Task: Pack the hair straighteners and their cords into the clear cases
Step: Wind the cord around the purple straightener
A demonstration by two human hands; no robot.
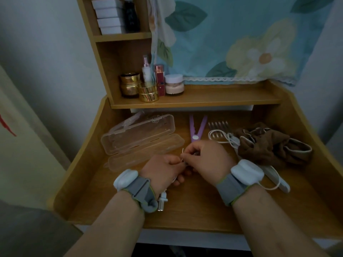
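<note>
My left hand grips a bundled white cord; its white plug hangs below the wrist. My right hand pinches a thin wire tie at the bundle. Both hands meet at the middle of the wooden desk. An open clear case lies just left of my hands, with another clear case behind it. A purple hair straightener lies open in a V behind my right hand. A white straightener lies to the right, partly under a brown cloth, with its white cord coiled nearby.
A brown cloth pouch lies at the right, beside a comb. Gold jars, bottles and a white jar stand on the shelf behind. White boxes fill the upper cubby. A floral cloth hangs at the back.
</note>
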